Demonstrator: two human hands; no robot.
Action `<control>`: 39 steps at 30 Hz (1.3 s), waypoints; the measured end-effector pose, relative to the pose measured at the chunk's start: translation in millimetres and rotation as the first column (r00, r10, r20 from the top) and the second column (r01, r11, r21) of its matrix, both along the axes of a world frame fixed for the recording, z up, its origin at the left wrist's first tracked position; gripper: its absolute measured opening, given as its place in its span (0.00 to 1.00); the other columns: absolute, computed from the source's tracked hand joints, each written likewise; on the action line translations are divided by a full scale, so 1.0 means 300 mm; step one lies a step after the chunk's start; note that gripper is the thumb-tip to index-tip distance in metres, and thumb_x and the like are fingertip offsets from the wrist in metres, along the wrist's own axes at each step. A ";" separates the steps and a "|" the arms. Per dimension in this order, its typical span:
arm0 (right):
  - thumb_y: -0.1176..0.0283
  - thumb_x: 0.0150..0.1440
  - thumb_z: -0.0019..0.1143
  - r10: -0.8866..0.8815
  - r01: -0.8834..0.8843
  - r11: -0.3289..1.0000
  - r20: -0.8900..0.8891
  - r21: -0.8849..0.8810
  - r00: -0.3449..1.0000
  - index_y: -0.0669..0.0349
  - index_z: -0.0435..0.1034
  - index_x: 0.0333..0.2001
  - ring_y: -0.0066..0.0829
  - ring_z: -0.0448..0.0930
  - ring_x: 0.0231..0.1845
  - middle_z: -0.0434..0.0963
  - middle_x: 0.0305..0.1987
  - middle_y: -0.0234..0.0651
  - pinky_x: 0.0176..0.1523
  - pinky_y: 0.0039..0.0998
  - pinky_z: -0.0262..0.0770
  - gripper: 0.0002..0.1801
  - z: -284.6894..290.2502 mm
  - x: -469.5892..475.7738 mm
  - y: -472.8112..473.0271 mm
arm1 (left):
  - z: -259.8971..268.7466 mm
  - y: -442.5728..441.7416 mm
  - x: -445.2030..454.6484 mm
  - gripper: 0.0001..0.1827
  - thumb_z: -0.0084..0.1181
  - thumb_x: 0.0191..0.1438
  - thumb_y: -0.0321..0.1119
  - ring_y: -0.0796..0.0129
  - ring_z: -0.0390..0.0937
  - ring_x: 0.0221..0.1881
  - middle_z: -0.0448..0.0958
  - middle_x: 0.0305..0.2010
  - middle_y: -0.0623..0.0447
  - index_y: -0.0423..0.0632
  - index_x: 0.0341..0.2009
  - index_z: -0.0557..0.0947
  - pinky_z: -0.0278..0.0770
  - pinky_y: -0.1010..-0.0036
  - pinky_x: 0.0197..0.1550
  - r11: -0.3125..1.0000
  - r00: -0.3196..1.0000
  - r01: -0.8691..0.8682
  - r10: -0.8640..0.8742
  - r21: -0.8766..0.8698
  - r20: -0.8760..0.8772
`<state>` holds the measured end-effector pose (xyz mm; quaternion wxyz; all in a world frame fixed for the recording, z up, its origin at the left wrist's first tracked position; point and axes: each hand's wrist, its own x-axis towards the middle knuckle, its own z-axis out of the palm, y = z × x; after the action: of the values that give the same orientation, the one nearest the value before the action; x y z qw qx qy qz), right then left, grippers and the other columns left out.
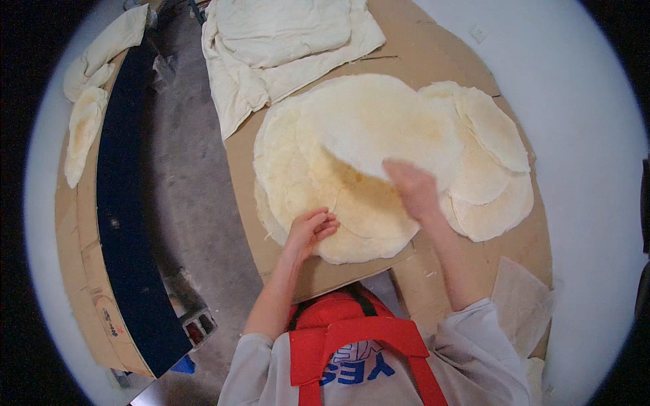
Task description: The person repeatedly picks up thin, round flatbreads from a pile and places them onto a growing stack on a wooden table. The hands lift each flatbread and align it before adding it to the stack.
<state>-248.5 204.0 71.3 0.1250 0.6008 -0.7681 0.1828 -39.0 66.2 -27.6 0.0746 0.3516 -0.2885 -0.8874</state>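
Note:
Wide, thin, round flatbread-like sheets (289, 167) lie in an overlapping stack on a cardboard-covered table (244, 203). My left hand (312, 228) rests at the near edge of the stack, its fingers slightly curled; whether it pinches a sheet cannot be told. A pale upper sheet (376, 122) reaches over the stack towards the right pile. My right hand (414, 188), blurred, is at the near edge of this pale sheet; its grip is unclear. To the right, a second pile of overlapping sheets (487, 182) touches the pale one.
Folded cream cloths (294, 40) cover the table's far left corner. A translucent sheet (523, 304) lies at the near right. A white wall (584, 152) borders the right side. Across the floor (188, 152) stands another cardboard-topped table (81, 243) bearing a cloth (111, 45) and similar sheets (84, 132).

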 end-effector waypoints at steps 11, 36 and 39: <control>0.70 0.46 0.48 -0.109 0.117 0.993 0.181 -0.033 0.977 0.60 0.67 0.40 0.39 0.73 0.43 0.73 0.40 0.42 0.41 0.33 0.71 0.15 -0.194 0.258 0.040 | 0.121 0.029 -0.129 0.15 0.49 0.49 0.27 0.64 0.73 0.40 0.71 0.40 0.45 0.38 0.43 0.67 0.75 0.73 0.41 0.997 0.992 0.019 -0.029 -0.079 -0.127; 0.69 0.49 0.46 -0.188 0.188 0.982 0.013 -0.004 0.982 0.65 0.72 0.33 0.26 0.76 0.29 0.76 0.27 0.37 0.33 0.29 0.71 0.11 0.778 -0.394 -0.368 | -0.027 -0.156 -0.154 0.14 0.50 0.50 0.28 0.63 0.74 0.36 0.73 0.36 0.44 0.35 0.41 0.69 0.76 0.74 0.39 0.962 0.961 -0.268 0.270 0.046 -0.052; 0.73 0.47 0.43 -0.196 0.256 0.963 -0.424 0.089 0.884 0.59 0.70 0.23 0.39 0.77 0.25 0.74 0.21 0.41 0.26 0.40 0.70 0.07 0.475 -0.234 -0.417 | -0.031 -0.149 -0.163 0.12 0.49 0.51 0.28 0.62 0.74 0.36 0.73 0.36 0.43 0.36 0.39 0.70 0.76 0.73 0.39 0.953 0.954 -0.294 0.297 0.079 -0.043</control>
<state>-318.6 78.9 213.9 0.2611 0.5393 -0.8004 -0.0189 -87.8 21.4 -36.7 0.2018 0.3689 -0.1986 -0.8853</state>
